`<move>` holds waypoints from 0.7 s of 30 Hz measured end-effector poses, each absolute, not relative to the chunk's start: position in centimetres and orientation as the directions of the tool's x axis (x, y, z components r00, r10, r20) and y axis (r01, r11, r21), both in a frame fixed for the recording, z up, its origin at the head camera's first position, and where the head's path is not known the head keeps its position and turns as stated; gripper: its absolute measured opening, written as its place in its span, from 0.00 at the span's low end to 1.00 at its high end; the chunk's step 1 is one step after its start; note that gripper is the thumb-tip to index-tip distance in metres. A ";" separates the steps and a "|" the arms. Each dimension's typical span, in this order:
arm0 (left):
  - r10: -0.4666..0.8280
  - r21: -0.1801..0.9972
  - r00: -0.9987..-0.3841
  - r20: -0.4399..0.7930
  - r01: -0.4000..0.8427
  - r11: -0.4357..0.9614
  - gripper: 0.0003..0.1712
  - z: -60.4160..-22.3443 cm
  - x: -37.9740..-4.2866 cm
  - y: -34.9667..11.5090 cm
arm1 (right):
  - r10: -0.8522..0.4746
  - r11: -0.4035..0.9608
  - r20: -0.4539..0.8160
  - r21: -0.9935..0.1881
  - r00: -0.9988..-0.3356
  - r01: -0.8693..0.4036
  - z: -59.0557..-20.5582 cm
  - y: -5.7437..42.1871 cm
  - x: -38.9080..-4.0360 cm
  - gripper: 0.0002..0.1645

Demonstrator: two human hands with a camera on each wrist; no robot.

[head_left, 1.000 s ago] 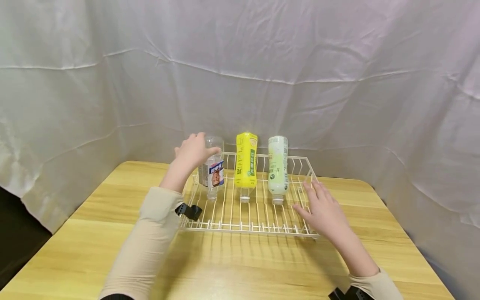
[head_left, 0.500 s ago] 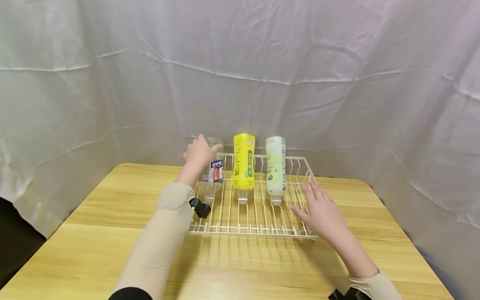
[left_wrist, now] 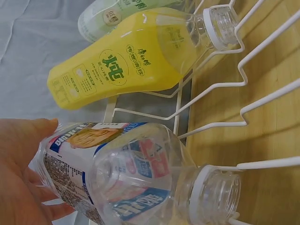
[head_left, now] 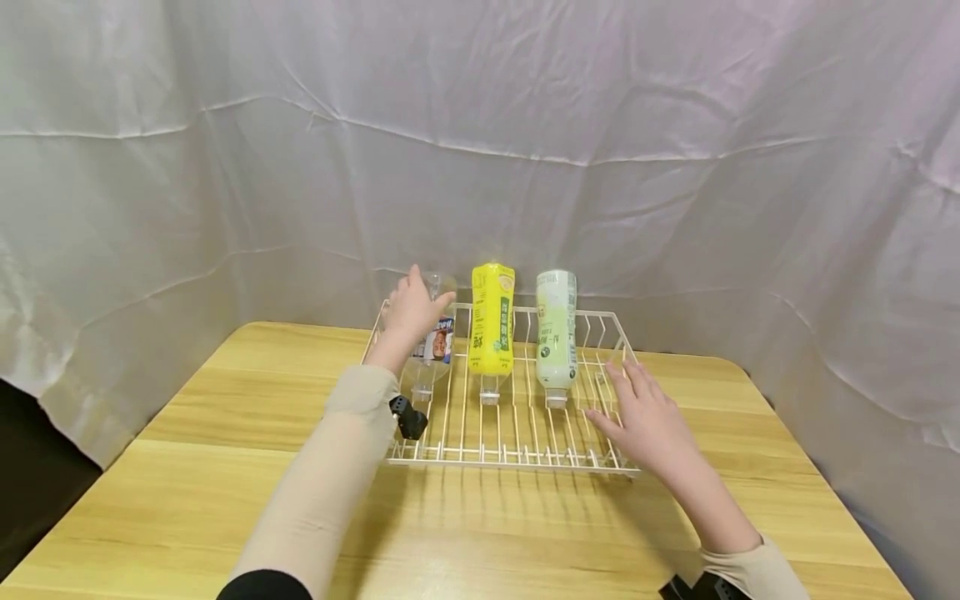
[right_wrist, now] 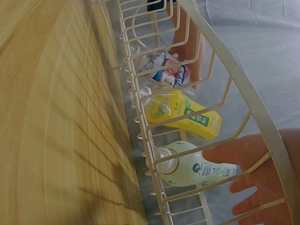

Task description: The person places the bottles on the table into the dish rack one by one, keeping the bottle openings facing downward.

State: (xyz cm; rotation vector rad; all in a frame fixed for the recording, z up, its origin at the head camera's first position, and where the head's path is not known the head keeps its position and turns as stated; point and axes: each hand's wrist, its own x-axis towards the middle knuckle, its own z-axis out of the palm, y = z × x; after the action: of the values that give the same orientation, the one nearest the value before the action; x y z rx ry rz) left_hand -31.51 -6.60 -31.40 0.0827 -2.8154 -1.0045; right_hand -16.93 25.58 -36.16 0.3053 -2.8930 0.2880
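My left hand (head_left: 411,318) grips a clear plastic bottle (left_wrist: 136,173) with a blue-and-white label. The bottle is upside down at the left of a white wire dish rack (head_left: 525,468), its uncapped neck down by the wires. In the left wrist view, thumb and fingers lie on either side of its base end. Beside it a yellow-labelled bottle (head_left: 492,321) leans neck down in the rack. Farther right leans a pale green bottle (head_left: 556,333), also neck down. My right hand (head_left: 651,423), fingers spread and relaxed, is at the rack's right side and holds nothing.
The rack stands on a light wooden table (head_left: 480,542). Behind and on both sides hangs a grey-white curtain (head_left: 480,200). Thin upright wires divide the rack floor into narrow slots.
My left hand has moved a little to the right around the clear bottle, which has shifted slightly right with its label turned. The right hand and the other two bottles stay in place.
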 end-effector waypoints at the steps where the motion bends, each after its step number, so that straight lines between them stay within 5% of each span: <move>1: -0.100 0.634 -0.988 0.122 0.000 0.774 0.54 -31.4 -31.5 -6.6 | -0.182 0.960 0.235 -0.170 -0.955 -0.224 -36.2 25.6 -16.9 0.48; 21: -0.118 0.624 -0.949 0.293 0.096 0.775 0.50 -28.8 -29.9 -7.4 | -0.160 0.958 0.233 -0.196 -0.959 -0.207 -36.1 25.5 -16.6 0.47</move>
State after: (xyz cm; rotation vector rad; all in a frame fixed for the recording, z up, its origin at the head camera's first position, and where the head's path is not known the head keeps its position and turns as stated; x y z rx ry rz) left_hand -29.94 -7.40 -28.84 0.0172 -2.6527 -0.9579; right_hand -16.58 25.47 -36.13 0.2744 -2.8944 0.3234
